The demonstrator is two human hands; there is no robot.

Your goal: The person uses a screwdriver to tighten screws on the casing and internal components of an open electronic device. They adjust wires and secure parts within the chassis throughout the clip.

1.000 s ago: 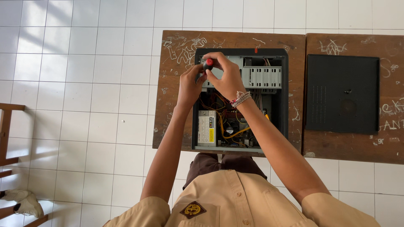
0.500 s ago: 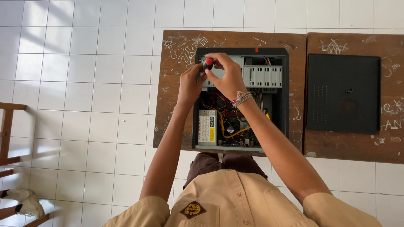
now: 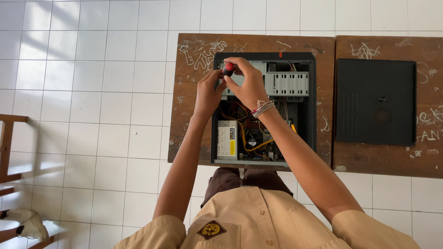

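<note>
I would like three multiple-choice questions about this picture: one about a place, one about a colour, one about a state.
1. Where does the black side panel lie?
A. on the desk to the right of the computer case
B. on the floor
C. inside the case

2. What colour is the cap of the screwdriver?
A. blue
B. red
C. green

3. In what state is the computer case?
A. closed
B. wrapped
C. open, cables visible

Answers: 1 A, the panel rests flat on the neighbouring desk. 2 B, a red cap shows between the left hand and right hand. 3 C, the inside parts are exposed.
</note>
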